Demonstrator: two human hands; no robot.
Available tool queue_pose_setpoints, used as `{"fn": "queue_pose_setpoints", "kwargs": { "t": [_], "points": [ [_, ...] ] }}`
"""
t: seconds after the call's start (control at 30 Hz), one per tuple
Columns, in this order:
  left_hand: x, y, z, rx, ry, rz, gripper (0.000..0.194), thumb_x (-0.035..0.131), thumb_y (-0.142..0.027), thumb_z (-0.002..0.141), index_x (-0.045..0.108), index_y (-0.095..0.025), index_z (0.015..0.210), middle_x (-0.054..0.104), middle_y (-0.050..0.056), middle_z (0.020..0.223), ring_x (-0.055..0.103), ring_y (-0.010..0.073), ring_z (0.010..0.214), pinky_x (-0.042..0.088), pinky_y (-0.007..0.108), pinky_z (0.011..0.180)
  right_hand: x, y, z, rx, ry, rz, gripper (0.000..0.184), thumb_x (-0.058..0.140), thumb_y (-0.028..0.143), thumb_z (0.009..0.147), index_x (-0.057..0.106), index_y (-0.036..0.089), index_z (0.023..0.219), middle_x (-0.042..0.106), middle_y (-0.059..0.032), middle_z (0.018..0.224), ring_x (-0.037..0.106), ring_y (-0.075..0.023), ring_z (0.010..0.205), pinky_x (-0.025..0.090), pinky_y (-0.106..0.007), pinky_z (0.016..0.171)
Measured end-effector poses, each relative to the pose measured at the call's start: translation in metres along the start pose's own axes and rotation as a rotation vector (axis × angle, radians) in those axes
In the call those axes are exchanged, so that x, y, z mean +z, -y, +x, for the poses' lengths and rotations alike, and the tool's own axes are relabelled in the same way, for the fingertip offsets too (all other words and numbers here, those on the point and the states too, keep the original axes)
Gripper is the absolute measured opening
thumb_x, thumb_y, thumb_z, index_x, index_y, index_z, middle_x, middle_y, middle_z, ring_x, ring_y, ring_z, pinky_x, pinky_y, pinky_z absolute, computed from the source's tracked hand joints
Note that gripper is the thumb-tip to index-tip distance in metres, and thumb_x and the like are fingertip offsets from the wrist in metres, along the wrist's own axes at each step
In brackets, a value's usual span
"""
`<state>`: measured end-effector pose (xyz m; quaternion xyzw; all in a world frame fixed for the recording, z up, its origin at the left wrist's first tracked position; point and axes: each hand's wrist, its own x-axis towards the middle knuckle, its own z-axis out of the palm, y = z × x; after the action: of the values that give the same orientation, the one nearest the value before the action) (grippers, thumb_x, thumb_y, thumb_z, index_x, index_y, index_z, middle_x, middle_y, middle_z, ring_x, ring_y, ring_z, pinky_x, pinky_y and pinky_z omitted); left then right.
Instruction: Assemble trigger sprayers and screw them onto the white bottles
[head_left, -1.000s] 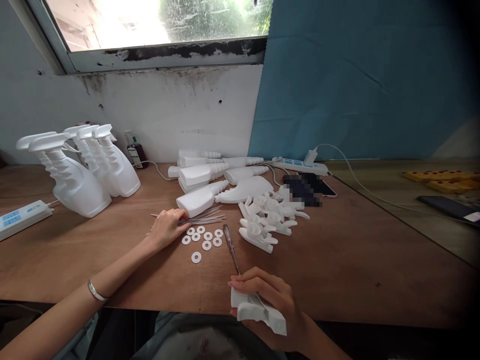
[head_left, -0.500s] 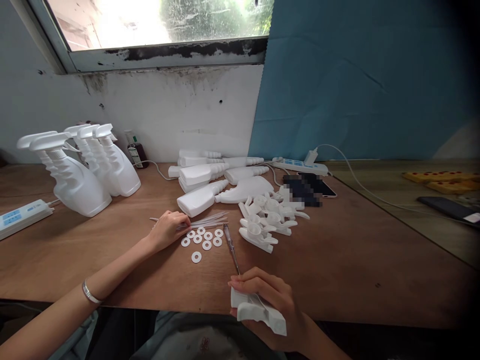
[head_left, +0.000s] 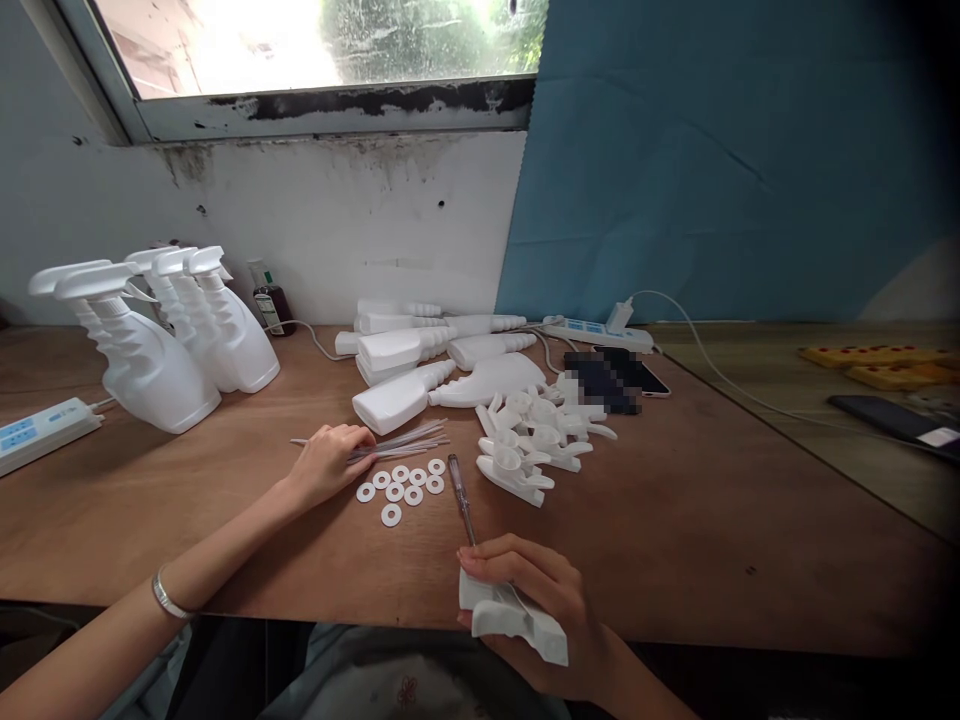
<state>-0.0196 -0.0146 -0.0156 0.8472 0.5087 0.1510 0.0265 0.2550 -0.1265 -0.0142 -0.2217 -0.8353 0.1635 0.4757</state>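
Observation:
My left hand point(head_left: 334, 465) is closed over thin clear plastic tubes point(head_left: 412, 440) lying on the wooden table, its fingertips round their left part. Just right of it, several white ring washers point(head_left: 394, 491) lie flat. In my right hand point(head_left: 551, 600), near the table's front edge, is a white trigger spray head point(head_left: 517, 622), gripped between thumb and fingers. A screwdriver point(head_left: 460, 492) with a clear handle points at that hand; its tip is hidden behind the fingers. More spray heads point(head_left: 525, 440) lie heaped on the right.
White bottles point(head_left: 401, 395) without heads lie piled at the back. Assembled spray bottles point(head_left: 161, 360) stand at the left by a power strip point(head_left: 49, 435). Another power strip point(head_left: 600, 333), a phone point(head_left: 637, 370) and a small dark bottle point(head_left: 271, 300) are near the wall.
My left hand has shifted slightly left, and the tubes have slid with it. A few washers beside it have moved a little. My right hand still holds the spray head.

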Motion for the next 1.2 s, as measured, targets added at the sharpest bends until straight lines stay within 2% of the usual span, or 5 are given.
{"fn": "queue_pose_setpoints", "kwargs": {
  "t": [0.23, 0.5, 0.8, 1.03, 1.2],
  "points": [
    [-0.016, 0.007, -0.013, -0.099, -0.032, -0.04, 0.035, 0.047, -0.047, 0.083, 0.054, -0.019, 0.103, 0.063, 0.008, 0.102, 0.058, 0.0248, 0.096, 0.045, 0.035, 0.08, 0.0, -0.004, 0.003, 0.041, -0.039, -0.13, 0.034, 0.07, 0.026, 0.075, 0.056, 0.02, 0.105, 0.07, -0.0051, 0.091, 0.06, -0.0169, 0.069, 0.045, -0.033, 0.063],
    [-0.031, 0.07, -0.064, -0.342, 0.076, -0.036, 0.076, 0.051, -0.067, 0.071, 0.043, -0.016, 0.127, 0.049, 0.012, 0.129, 0.044, 0.0312, 0.119, 0.037, 0.042, 0.098, 0.0, -0.003, 0.004, 0.15, -0.062, 0.042, 0.031, 0.07, 0.025, 0.076, 0.057, 0.022, 0.104, 0.068, -0.004, 0.091, 0.057, -0.0162, 0.073, 0.046, -0.03, 0.064],
    [-0.027, 0.067, -0.079, -0.228, 0.121, -0.035, 0.081, 0.053, -0.061, 0.075, 0.025, -0.021, 0.14, 0.036, 0.009, 0.142, 0.034, 0.0282, 0.129, 0.029, 0.041, 0.105, 0.004, -0.002, 0.002, 0.142, -0.057, 0.062, 0.034, 0.071, 0.025, 0.075, 0.058, 0.021, 0.105, 0.068, -0.0046, 0.09, 0.058, -0.016, 0.072, 0.047, -0.03, 0.064],
    [-0.024, 0.084, -0.079, -0.117, 0.236, 0.001, 0.092, 0.052, -0.062, 0.075, 0.006, -0.022, 0.144, 0.019, 0.01, 0.149, 0.02, 0.0287, 0.136, 0.018, 0.048, 0.11, 0.003, -0.003, 0.001, 0.164, -0.052, 0.088, 0.034, 0.069, 0.032, 0.076, 0.058, 0.022, 0.106, 0.068, -0.0049, 0.09, 0.058, -0.0169, 0.074, 0.048, -0.031, 0.065],
    [-0.018, 0.086, -0.082, -0.073, 0.173, 0.019, 0.082, 0.046, -0.057, 0.082, 0.006, -0.022, 0.144, 0.022, 0.009, 0.148, 0.022, 0.026, 0.135, 0.013, 0.047, 0.111, 0.004, -0.003, 0.001, 0.172, -0.052, 0.095, 0.034, 0.069, 0.032, 0.076, 0.058, 0.023, 0.106, 0.068, -0.0042, 0.089, 0.058, -0.0166, 0.072, 0.048, -0.031, 0.066]
  ]
}}
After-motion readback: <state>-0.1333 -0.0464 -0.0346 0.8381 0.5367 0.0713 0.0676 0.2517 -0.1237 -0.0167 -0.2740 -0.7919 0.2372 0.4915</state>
